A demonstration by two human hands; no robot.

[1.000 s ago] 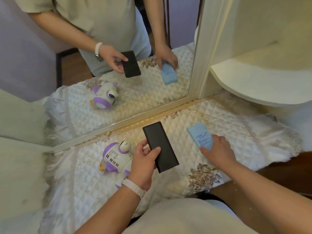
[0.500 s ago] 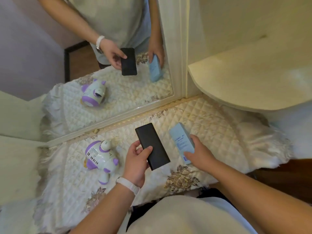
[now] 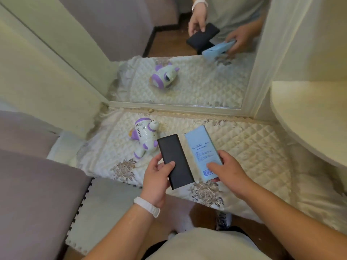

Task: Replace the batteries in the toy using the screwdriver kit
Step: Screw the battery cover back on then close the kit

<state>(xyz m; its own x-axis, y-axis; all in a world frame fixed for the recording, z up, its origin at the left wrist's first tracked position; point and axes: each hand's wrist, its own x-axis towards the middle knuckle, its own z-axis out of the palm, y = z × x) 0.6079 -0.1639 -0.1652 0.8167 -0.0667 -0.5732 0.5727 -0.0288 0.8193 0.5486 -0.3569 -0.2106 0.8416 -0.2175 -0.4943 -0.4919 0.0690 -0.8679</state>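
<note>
A white and purple toy (image 3: 144,136) lies on its side on the quilted cloth (image 3: 244,147), left of my hands. My left hand (image 3: 156,182), with a white wristband, grips a flat black case (image 3: 174,160) by its near end. My right hand (image 3: 227,170) holds a light blue box (image 3: 200,147) with printed text, lifted off the cloth and right beside the black case. Both are held above the cloth's front edge. The cases are closed, so their contents are hidden.
A mirror (image 3: 187,81) stands behind the cloth and repeats the toy and my hands. A rounded cream shelf (image 3: 309,113) juts out at the right. Grey cushions (image 3: 33,184) and a foam mat (image 3: 105,207) lie at the left and below.
My right hand has lifted the blue box off the cloth and brought it next to the black case. My view has swung left, so the toy now sits nearer the middle.
</note>
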